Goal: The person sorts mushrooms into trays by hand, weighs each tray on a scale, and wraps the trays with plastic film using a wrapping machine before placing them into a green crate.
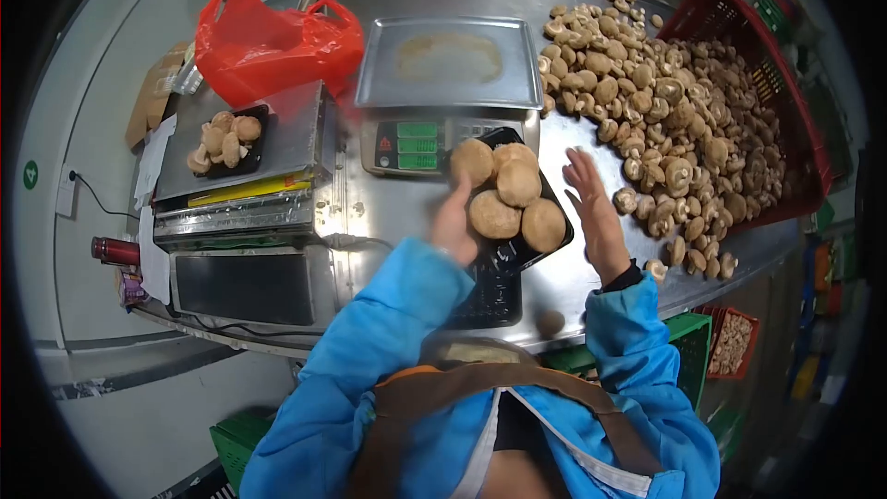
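Note:
My left hand (455,225) grips the left side of a black tray (552,192) that bears several large brown mushrooms (518,183). The tray is tilted and lies in front of the digital scale (416,146). To its right, my right hand (596,217) is open with its fingers spread, apart from the tray and holding nothing. Under and below the filled tray are more black trays (488,300). A large heap of mushrooms (679,115) spreads over the metal table to the right of my right hand.
A red plastic bag (277,51) stands behind a wrapping machine (236,185), on which another black tray of mushrooms (222,141) rests. A red crate (799,120) lies tipped at the right. One mushroom (550,322) sits near the table's front edge.

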`<state>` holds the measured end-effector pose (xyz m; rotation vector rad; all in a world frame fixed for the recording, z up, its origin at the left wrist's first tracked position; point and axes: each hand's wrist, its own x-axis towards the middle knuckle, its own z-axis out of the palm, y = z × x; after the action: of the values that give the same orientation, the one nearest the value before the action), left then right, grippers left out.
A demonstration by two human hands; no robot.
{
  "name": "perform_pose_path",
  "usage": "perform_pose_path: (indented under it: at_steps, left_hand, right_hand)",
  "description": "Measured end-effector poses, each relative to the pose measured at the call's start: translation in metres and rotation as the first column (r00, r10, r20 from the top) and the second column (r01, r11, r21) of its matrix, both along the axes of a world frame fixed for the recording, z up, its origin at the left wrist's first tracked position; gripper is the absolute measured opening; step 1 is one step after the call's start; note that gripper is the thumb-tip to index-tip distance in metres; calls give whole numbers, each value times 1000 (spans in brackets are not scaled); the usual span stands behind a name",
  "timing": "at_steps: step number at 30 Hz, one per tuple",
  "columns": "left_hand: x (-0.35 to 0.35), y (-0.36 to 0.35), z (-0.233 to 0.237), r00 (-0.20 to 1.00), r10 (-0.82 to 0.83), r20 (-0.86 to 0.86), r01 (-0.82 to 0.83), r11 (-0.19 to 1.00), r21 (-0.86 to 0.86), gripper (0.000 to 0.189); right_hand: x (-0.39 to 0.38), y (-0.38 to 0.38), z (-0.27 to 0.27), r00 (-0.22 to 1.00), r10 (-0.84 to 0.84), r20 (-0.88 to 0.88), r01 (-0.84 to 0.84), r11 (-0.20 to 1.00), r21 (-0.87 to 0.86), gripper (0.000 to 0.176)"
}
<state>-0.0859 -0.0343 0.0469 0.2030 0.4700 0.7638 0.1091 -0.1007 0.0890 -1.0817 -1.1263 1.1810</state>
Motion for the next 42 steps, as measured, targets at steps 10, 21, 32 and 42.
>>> perform_pose_path:
  at_steps: [10, 21, 32, 42]
  left_hand:
    - [-8, 101, 35, 962, 200, 185, -237, 950, 206, 50]
    - [-68, 235, 14, 312, 200, -929, 219, 936, 274, 37]
    - [-138, 249, 39, 197, 243, -950, 459, 833, 309, 38]
    - [-127, 255, 36, 173, 203, -964, 433, 864, 259, 45]
  right_hand:
    - [7, 110, -13, 986, -64, -154, 15, 955, -297, 49]
    - [1, 272, -31, 409, -110, 906, 316, 949, -27, 40]
    - [93, 149, -72, 749, -205, 630, 274, 962, -13, 19]
    - [108, 77, -116, 583, -235, 778, 366, 930, 6, 30]
